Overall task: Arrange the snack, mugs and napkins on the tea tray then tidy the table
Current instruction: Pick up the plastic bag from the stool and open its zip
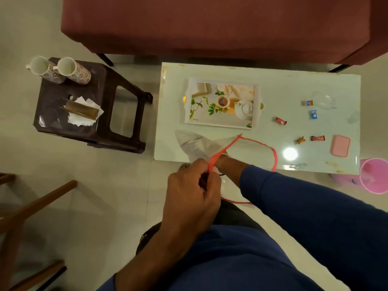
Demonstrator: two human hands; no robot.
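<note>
My left hand (189, 192) is closed around a red cord (273, 154) just off the table's near edge. The cord loops over the white table (294, 80) and back under my right forearm. My right hand (224, 163) is mostly hidden behind the left, at the gathered neck of a crumpled white bag (195, 141). The picture-printed tea tray (220, 80) lies on the table with nothing on it. Several wrapped candies (280, 120) are scattered to its right. Two floral mugs (73, 70) and napkins in a holder (84, 112) sit on a dark stool (126, 114) to the left.
A clear plastic container (323, 100) and a pink lid (340, 145) lie on the table's right side. A pink bucket (373, 177) stands on the floor by the right corner. A maroon sofa (210, 24) runs behind the table, and a wooden chair (31, 206) is at the left.
</note>
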